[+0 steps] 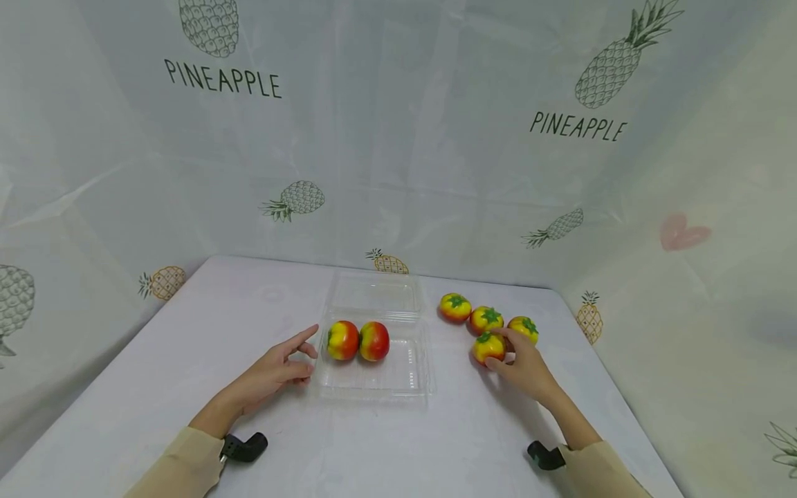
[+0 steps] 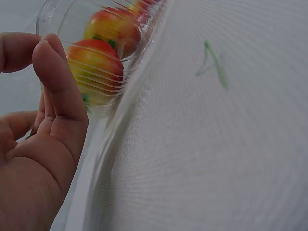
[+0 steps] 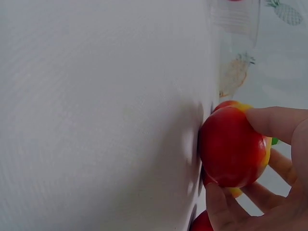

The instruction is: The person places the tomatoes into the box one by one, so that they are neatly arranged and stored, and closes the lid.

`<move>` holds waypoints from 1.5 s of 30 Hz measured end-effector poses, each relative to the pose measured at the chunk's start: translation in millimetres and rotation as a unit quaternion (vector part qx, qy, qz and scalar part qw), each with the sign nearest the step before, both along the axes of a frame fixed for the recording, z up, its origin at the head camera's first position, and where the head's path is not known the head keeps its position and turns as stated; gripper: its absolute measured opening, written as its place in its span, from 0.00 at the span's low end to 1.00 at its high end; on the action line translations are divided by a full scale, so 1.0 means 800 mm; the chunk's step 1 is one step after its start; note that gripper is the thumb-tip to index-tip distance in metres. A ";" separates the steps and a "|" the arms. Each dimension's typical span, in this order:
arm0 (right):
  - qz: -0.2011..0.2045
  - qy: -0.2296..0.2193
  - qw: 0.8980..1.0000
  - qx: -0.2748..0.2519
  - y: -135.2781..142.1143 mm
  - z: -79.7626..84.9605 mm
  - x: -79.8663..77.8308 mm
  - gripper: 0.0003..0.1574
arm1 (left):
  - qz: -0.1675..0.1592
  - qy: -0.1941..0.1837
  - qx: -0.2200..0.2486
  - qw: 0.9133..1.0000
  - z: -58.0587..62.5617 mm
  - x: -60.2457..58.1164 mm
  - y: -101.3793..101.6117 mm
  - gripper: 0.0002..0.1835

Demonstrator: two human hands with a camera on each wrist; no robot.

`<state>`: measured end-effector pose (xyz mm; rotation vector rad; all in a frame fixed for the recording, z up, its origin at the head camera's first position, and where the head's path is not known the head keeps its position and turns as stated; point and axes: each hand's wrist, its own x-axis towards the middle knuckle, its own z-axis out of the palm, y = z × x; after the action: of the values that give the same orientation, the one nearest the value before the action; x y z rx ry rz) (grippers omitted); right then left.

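My right hand holds a red-and-yellow persimmon with a green leafy top, thumb on one side and fingers on the other. In the right wrist view the persimmon's glossy red underside sits at the tabletop. My left hand is beside the left wall of a clear plastic box, index finger pointing out and the others loosely bent. Whether its fingertips touch the wall, I cannot tell. Two persimmons lie on their sides in the box, a left one and a right one.
Three more persimmons lie behind the held one: one at the back, one in the middle and one to the right. The box's lid lies folded back. A pineapple-print curtain stands behind the white table.
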<state>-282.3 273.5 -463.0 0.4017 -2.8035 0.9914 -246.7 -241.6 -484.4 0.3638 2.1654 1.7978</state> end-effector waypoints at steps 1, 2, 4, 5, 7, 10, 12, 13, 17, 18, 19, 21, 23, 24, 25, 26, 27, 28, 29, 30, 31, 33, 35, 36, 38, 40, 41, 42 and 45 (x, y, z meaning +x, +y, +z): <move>0.003 -0.001 1.000 -0.002 -0.001 0.000 0.000 0.38 | 0.000 -0.001 0.001 1.000 0.000 0.000 0.000 0.43; 0.005 0.000 1.000 -0.004 -0.001 0.000 0.000 0.38 | -0.001 -0.001 0.001 1.000 -0.001 -0.001 0.000 0.43; 0.010 0.001 1.000 -0.003 -0.002 0.001 0.000 0.38 | -0.001 -0.002 0.002 1.000 -0.001 -0.001 -0.001 0.43; 0.011 0.002 1.000 -0.003 -0.003 0.001 -0.001 0.38 | -0.002 -0.002 0.003 1.000 -0.001 -0.001 -0.001 0.43; 0.013 0.006 1.000 0.000 -0.004 0.001 -0.001 0.39 | -0.002 -0.002 0.004 1.000 -0.001 -0.001 -0.001 0.43; 0.015 0.012 1.000 0.005 -0.006 0.001 -0.001 0.39 | -0.001 -0.003 0.005 1.000 0.000 0.000 -0.001 0.44; 0.014 0.015 1.000 0.007 -0.007 0.001 -0.001 0.40 | 0.000 -0.005 0.004 1.000 0.000 0.000 0.000 0.44; 0.014 0.017 1.000 0.007 -0.007 0.001 -0.002 0.40 | 0.001 -0.006 0.004 1.000 0.000 0.000 0.000 0.44; 0.017 0.024 1.000 0.004 -0.010 0.001 -0.002 0.40 | 0.002 -0.007 0.001 1.000 0.000 0.000 0.000 0.44; 0.018 0.024 1.000 0.002 -0.010 0.002 -0.002 0.40 | 0.003 -0.007 0.001 1.000 0.000 0.000 0.000 0.44; 0.018 0.025 1.000 0.001 -0.011 0.003 -0.002 0.40 | 0.003 -0.007 0.000 1.000 0.001 0.000 0.001 0.44; 0.020 0.026 0.999 0.000 -0.013 0.006 -0.002 0.40 | 0.004 -0.007 0.000 1.000 0.001 0.000 0.001 0.44; 0.020 0.025 0.999 0.001 -0.015 0.009 -0.003 0.40 | 0.005 -0.007 0.001 1.000 0.001 0.000 0.001 0.44; 0.021 0.025 0.999 0.001 -0.016 0.011 -0.004 0.40 | 0.005 -0.007 0.001 1.000 0.001 0.000 0.001 0.44; 0.023 0.025 0.999 0.002 -0.017 0.012 -0.005 0.40 | 0.005 -0.008 0.001 1.000 0.001 0.000 0.001 0.44; 0.024 0.026 0.999 0.004 -0.019 0.014 -0.005 0.40 | 0.005 -0.008 0.001 1.000 0.001 0.000 0.001 0.44; 0.026 0.028 0.999 0.007 -0.021 0.016 -0.006 0.40 | 0.006 -0.008 0.001 1.000 0.001 0.000 0.001 0.44; 0.029 0.032 0.999 0.010 -0.024 0.019 -0.006 0.41 | 0.005 -0.007 0.001 1.000 0.001 0.000 0.001 0.44; 0.031 0.036 0.999 0.014 -0.026 0.021 -0.007 0.41 | 0.005 -0.007 0.001 1.000 0.001 0.000 0.001 0.44; 0.035 0.041 0.998 0.016 -0.029 0.024 -0.007 0.41 | 0.005 -0.006 0.001 1.000 0.001 0.000 0.001 0.44; 0.038 0.045 0.998 0.017 -0.033 0.027 -0.007 0.41 | 0.005 -0.005 0.001 1.000 0.000 0.000 0.001 0.44; 0.047 0.051 0.998 0.015 -0.041 0.033 -0.007 0.40 | 0.004 -0.004 0.001 1.000 0.000 0.000 0.000 0.44; 0.055 0.052 0.997 0.009 -0.050 0.040 -0.007 0.39 | 0.003 -0.002 0.001 1.000 0.000 0.000 0.000 0.44; 0.058 0.051 0.997 0.004 -0.054 0.044 -0.008 0.39 | 0.002 -0.002 0.001 1.000 0.000 0.000 0.000 0.44; 0.064 0.047 0.997 -0.003 -0.062 0.049 -0.008 0.39 | 0.002 -0.002 0.001 1.000 0.000 0.000 0.001 0.44; 0.068 0.044 0.997 -0.005 -0.070 0.053 -0.009 0.39 | 0.002 -0.001 0.001 1.000 0.000 0.000 0.001 0.44; 0.071 0.043 0.997 -0.006 -0.075 0.055 -0.010 0.40 | 0.002 -0.001 0.001 1.000 0.001 0.001 0.001 0.44; 0.074 0.041 0.996 -0.007 -0.079 0.057 -0.011 0.40 | 0.001 -0.001 0.000 1.000 0.001 0.001 0.001 0.44; 0.089 0.045 0.995 -0.008 -0.094 0.063 -0.012 0.40 | 0.001 -0.001 0.001 1.000 0.001 0.001 0.000 0.44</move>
<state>-291.9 198.7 -412.5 0.6871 -2.7145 1.0008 -245.8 -241.3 -483.8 0.3602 2.1634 1.8020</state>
